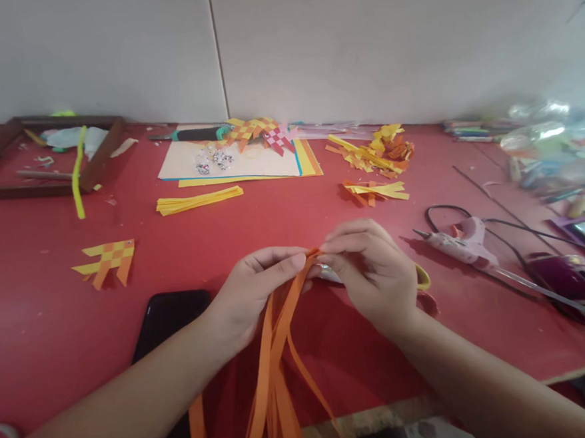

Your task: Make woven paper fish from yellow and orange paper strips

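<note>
A bundle of long orange paper strips (278,373) hangs from my left hand (264,278), whose thumb and fingers pinch the strips near their top ends. My right hand (371,267) is closed, its fingertips pinching the same ends just beside the left thumb. Under the right hand lie scissors (423,276), mostly hidden, with a yellow-rimmed handle and part of a blade showing. A black phone (173,314) rests on the table beneath my left forearm. Farther left is a woven orange and yellow paper fish (112,258).
Yellow strips (200,200), stacked paper sheets (228,163) and paper scraps (378,153) lie across the red table (282,210). At the right are a glue gun (459,244) with its cord and a purple object (567,276). A brown frame (102,152) sits back left.
</note>
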{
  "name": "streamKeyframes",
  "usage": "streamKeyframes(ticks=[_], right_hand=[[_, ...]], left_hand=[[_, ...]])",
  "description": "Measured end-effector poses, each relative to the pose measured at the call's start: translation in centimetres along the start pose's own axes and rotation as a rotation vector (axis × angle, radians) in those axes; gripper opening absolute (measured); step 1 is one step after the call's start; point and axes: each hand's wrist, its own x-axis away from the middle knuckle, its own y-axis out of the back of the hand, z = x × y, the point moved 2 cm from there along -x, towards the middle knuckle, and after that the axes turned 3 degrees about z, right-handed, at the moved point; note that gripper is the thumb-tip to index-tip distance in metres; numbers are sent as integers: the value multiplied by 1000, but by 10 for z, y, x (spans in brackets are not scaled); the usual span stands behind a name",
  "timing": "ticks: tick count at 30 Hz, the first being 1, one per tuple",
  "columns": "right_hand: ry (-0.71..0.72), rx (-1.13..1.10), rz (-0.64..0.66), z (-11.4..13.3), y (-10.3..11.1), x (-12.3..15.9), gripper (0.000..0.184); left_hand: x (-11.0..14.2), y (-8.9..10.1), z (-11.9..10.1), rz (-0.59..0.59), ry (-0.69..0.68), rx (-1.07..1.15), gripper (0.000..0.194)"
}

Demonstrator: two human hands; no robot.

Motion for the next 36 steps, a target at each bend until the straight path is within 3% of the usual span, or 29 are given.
streamKeyframes(ticks=[8,14,22,31,36], right_hand=[[-80,-136,62,-4,-3,1,15],[-3,-109,84,0,-1,-1,15],[-64,-51,78,-1,-2,-2,11],[-61,-42,93,-4,-5,-1,11],[-133,-42,90,-5,-6,3,9]], left_hand=[[-2,-2,-1,-32,47,83,6],[-1,0,-3,-116,35,90,8],[0,-2,-1,-18,44,25,11],[0,-2,-2,-13,51,-8,12],[-1,-2,-3,-13,68,-33,14]])
